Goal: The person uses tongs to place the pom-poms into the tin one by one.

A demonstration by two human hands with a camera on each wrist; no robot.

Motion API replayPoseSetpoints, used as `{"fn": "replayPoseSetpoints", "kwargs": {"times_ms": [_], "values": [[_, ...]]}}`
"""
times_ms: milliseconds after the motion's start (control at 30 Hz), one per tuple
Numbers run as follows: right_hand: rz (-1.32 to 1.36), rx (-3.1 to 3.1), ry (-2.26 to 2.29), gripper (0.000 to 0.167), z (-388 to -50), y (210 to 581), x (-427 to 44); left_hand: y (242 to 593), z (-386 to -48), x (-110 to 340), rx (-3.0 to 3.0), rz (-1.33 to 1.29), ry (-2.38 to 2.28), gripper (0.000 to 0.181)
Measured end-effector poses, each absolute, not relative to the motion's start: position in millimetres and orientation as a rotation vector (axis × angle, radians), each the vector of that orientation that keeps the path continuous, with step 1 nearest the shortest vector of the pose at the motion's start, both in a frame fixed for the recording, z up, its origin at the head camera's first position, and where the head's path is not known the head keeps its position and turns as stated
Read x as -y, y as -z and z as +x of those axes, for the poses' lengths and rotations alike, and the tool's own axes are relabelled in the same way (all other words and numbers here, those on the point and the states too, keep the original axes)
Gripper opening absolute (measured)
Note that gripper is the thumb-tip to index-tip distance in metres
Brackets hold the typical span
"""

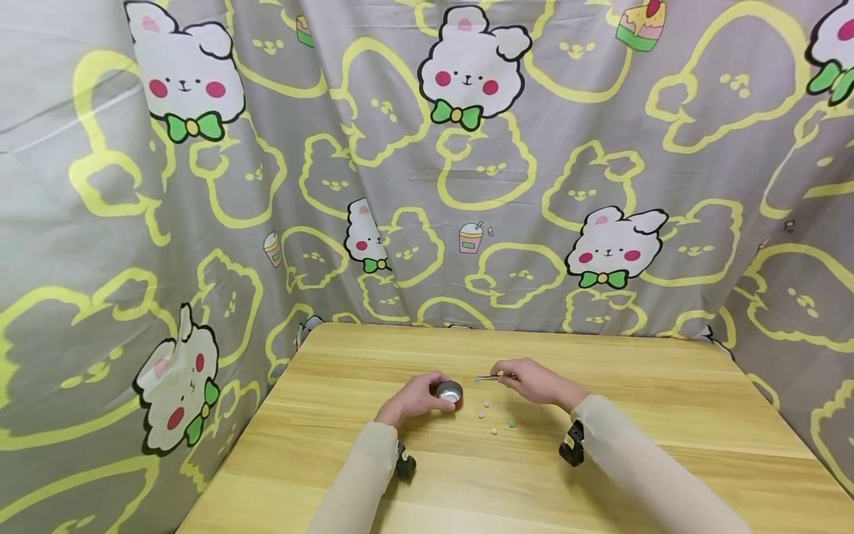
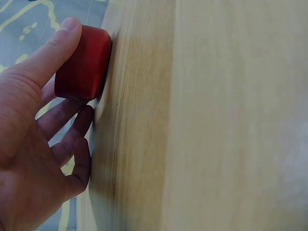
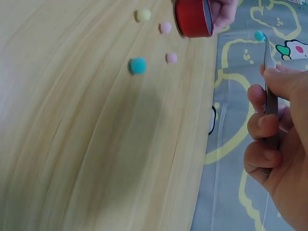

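My left hand (image 1: pixel 418 397) grips a small round red tin (image 2: pixel 85 62) between thumb and fingers; its open top and silvery inside show in the head view. The tin rests on the wooden table. My right hand (image 1: pixel 534 381) holds metal tweezers (image 3: pixel 271 96), with a small teal pom-pom (image 3: pixel 259 36) pinched at their tips, raised off the table to the right of the tin. On the tabletop near the tin lie another teal pom-pom (image 3: pixel 137 65), a yellow pom-pom (image 3: pixel 143 15) and two pink ones, the nearer a pink pom-pom (image 3: pixel 171 57).
The wooden table (image 1: pixel 347 363) runs back to a grey curtain (image 1: pixel 414 170) with yellow outlines and cartoon animals, which also hangs at both sides. A black wrist camera (image 1: pixel 571 445) sits on the right forearm, and another black camera (image 1: pixel 405 463) on the left.
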State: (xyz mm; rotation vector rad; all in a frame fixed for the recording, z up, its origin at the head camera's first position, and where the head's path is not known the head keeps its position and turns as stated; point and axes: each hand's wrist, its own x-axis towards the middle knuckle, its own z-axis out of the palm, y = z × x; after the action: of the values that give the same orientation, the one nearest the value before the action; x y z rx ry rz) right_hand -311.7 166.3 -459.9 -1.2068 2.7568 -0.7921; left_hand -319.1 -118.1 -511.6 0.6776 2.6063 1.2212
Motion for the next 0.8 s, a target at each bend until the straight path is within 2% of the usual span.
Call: {"fn": "replayPoseSetpoints", "kwargs": {"times_ms": [800], "values": [[-1.336, -2.724, 0.756, 0.015, -328, 473, -128, 512, -320, 119, -2.600, 0.680, -1.219, 0.042]]}}
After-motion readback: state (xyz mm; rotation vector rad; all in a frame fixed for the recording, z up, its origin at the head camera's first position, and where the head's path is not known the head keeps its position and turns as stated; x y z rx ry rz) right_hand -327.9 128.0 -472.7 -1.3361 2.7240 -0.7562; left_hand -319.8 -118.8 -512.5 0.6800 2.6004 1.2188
